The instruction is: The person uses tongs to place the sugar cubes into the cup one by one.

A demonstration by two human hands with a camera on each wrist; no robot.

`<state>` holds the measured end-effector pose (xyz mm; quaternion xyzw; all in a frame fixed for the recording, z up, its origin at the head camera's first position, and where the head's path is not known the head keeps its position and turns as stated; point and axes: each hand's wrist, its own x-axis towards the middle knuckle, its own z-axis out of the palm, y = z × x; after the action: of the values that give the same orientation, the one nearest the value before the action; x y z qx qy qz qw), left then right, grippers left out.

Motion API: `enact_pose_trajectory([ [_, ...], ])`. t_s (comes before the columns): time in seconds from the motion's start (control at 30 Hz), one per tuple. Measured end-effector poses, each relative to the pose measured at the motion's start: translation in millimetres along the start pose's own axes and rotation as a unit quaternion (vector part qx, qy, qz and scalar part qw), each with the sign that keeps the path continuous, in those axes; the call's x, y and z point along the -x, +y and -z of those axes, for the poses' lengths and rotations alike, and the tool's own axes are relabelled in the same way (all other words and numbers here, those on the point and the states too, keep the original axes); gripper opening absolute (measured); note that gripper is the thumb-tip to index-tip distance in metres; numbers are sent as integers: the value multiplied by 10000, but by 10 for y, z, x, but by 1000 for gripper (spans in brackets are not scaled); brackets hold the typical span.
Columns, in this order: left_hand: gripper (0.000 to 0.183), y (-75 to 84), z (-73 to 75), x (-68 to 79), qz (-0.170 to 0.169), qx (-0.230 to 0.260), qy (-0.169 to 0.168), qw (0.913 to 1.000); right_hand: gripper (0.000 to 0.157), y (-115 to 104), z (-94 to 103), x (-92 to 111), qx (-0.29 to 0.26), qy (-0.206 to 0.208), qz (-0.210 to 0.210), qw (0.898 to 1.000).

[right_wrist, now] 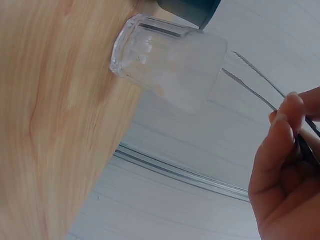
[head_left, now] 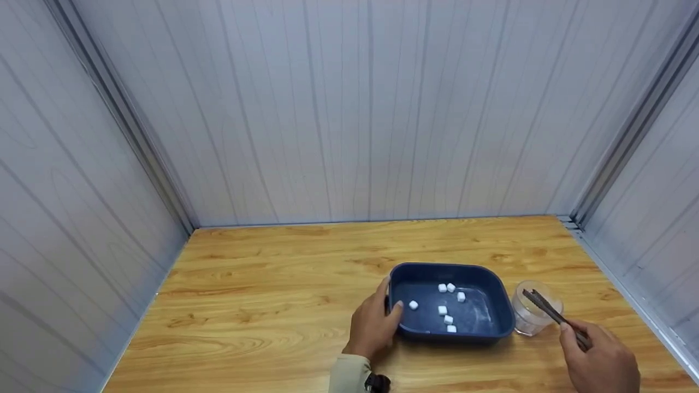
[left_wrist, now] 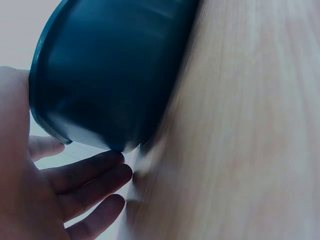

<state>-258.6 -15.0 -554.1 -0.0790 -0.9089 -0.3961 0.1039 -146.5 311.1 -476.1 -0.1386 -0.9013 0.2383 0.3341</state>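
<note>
My left hand grips the left end of a dark blue rectangular basin, its thumb over the near rim and fingers along the outer wall. Several small white cubes lie scattered on the basin floor. In the left wrist view, the fingertips are right at the basin's outer wall. Metal tongs are pinched in my right hand, their serrated tips parted above a clear glass. The right wrist view shows the tips just off the mouth of the glass, with nothing between them.
The glass stands close to the basin's right side on a wood-grain table. Pale panel walls enclose the table at the back, left and right. A dark watch is on my left wrist below a light sleeve.
</note>
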Motion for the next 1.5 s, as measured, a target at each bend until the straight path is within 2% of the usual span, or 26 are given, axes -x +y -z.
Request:
enact_pose_trajectory([
  [0.53,60,3,7,15,-136,-16,47,9999,20,-167,-15,9,29,-113,-171,9998],
  [0.77,60,4,-3,8,-62,-3,74,10000,17,-233,-100,29,-97,37,170,9998],
  [0.9,60,-6,-2,10,57,-2,-25,10000,15,-283,-174,76,-191,-19,336,9992],
  [1.1,60,-3,-4,1,-5,2,-66,10000,15,-384,-278,122,-249,-265,482,9982],
  [1.33,59,-15,26,15,-48,-53,20,10000,12,-446,-446,188,-536,-367,1045,9924],
  [1.5,59,-7,1,8,-142,-64,45,9999,12,-438,-496,204,-460,-580,984,9924],
])
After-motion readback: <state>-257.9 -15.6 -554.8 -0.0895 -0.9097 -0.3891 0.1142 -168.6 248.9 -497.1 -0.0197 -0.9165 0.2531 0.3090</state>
